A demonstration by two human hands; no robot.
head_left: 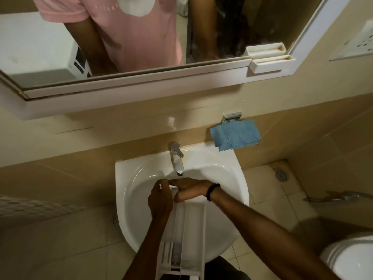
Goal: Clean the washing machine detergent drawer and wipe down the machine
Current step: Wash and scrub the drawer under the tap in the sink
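The long white detergent drawer [189, 229] lies lengthwise over the white sink [222, 170], its far end under the chrome faucet [177, 158]. My left hand [160, 201] grips the drawer's far left edge, fingers curled over it. My right hand [189, 188], with a black band on the wrist, lies across the drawer's far end, fingers curled around it and partly hidden. A blue microfibre cloth [235, 136] hangs on a metal wall holder above the sink's back right corner. No water stream can be made out.
A mirror [141, 37] with a white shelf frame hangs above the sink. A toilet [351, 259] sits at the lower right, with a spray hose [341, 198] on the wall beside it. Floor drains [281, 174] lie on the tiled floor.
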